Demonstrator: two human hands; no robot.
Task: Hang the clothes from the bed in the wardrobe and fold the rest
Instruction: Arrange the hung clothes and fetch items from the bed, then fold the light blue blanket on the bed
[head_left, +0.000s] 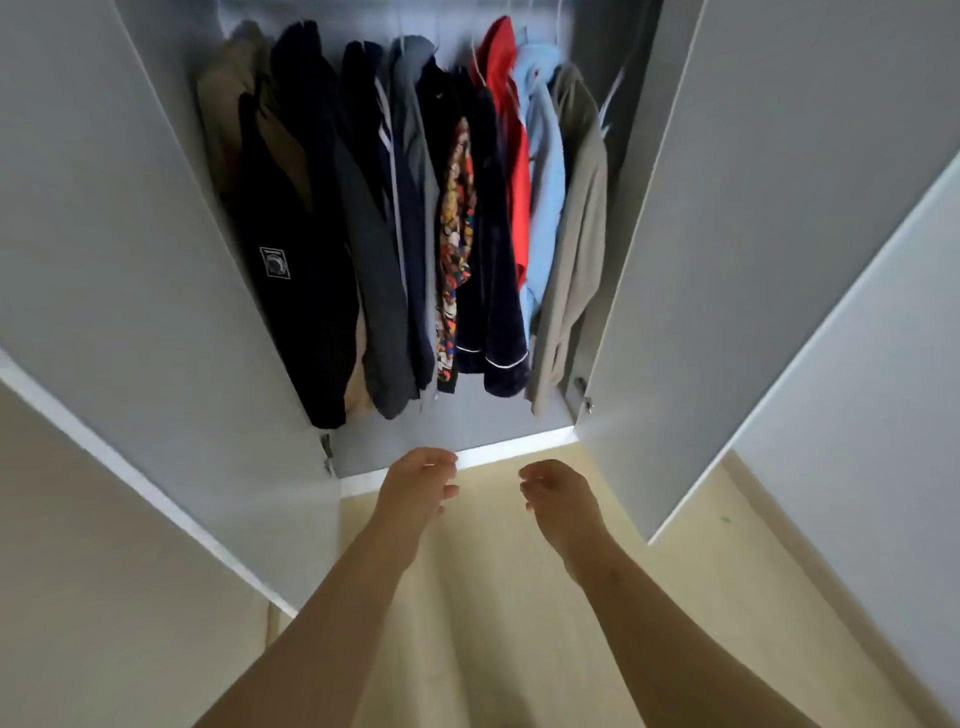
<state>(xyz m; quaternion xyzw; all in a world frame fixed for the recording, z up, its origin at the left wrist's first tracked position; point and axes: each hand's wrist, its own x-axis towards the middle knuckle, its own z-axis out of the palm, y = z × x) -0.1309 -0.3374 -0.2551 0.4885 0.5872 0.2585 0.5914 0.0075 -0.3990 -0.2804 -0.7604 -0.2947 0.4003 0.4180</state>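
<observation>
Head view: open wardrobe holds hanging clothes; both hands empty.

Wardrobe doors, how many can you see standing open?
2: the left door stands open at the left side, and the right door stands open at the right side. More doors may lie outside the frame.

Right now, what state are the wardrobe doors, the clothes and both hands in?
Left wardrobe door, open.
Right wardrobe door, open.
Hanging clothes, hung up, none held.
Left hand, empty, fingers loosely curled.
Right hand, empty, fingers loosely curled.
</observation>
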